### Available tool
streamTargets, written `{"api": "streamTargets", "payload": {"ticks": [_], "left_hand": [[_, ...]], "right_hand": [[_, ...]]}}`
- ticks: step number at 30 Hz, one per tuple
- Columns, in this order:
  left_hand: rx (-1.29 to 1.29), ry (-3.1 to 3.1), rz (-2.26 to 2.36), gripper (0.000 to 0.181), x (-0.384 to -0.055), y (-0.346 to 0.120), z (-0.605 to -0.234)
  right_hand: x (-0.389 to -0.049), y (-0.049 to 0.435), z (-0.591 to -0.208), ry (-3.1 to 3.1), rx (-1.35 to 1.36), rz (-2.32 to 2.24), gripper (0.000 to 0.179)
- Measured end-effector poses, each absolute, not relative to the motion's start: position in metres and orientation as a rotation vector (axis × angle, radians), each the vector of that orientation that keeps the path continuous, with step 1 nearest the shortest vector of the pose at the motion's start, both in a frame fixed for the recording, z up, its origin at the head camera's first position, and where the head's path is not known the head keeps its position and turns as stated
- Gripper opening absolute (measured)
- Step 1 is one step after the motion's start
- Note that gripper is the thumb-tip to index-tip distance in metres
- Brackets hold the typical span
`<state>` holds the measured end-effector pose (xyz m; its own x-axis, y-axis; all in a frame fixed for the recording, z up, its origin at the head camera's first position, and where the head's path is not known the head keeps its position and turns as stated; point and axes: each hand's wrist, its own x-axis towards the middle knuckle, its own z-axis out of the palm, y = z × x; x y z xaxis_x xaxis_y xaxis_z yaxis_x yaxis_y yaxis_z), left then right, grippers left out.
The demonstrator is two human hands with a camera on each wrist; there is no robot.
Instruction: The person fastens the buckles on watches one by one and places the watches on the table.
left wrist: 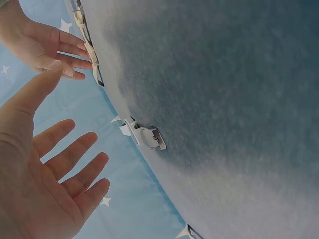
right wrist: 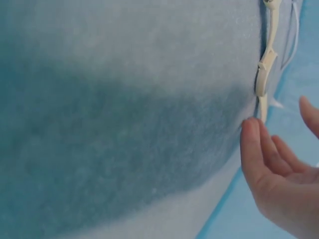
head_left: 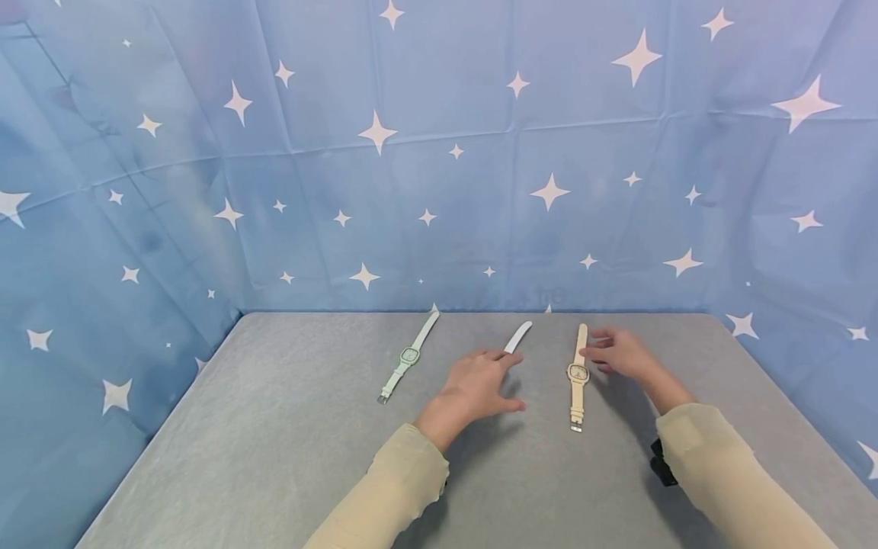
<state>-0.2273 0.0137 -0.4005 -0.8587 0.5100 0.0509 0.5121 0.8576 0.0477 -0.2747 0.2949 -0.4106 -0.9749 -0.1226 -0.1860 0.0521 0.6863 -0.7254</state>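
Note:
Three strap watches lie stretched out on the grey table. The mint-green watch (head_left: 409,355) is on the left. Of the white watch, only the strap end (head_left: 517,337) shows in the head view; my left hand (head_left: 473,387) hides the rest, while its buckle end (left wrist: 149,137) appears in the left wrist view. That hand hovers over the white watch with fingers spread, holding nothing. On the right lies the cream watch (head_left: 578,374), dial up. My right hand (head_left: 620,354) is beside its upper strap, fingers loosely extended; whether the fingertips touch the strap I cannot tell.
The grey table top (head_left: 274,427) ends at a blue star-printed cloth (head_left: 466,229) behind and at the sides. A black strap piece (head_left: 661,463) sits under the right sleeve. Both arms cast shadows on the table.

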Motion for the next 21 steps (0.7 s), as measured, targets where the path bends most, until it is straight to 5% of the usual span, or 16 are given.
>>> {"api": "streamTargets", "payload": {"ticks": [21], "left_hand": [[-0.793,-3.009,-0.109,0.078,-0.2252,0.0136,-0.4019]], "right_hand": [[-0.2748,0.289,-0.4095,2.282,0.254,-1.574,0.068]]}}
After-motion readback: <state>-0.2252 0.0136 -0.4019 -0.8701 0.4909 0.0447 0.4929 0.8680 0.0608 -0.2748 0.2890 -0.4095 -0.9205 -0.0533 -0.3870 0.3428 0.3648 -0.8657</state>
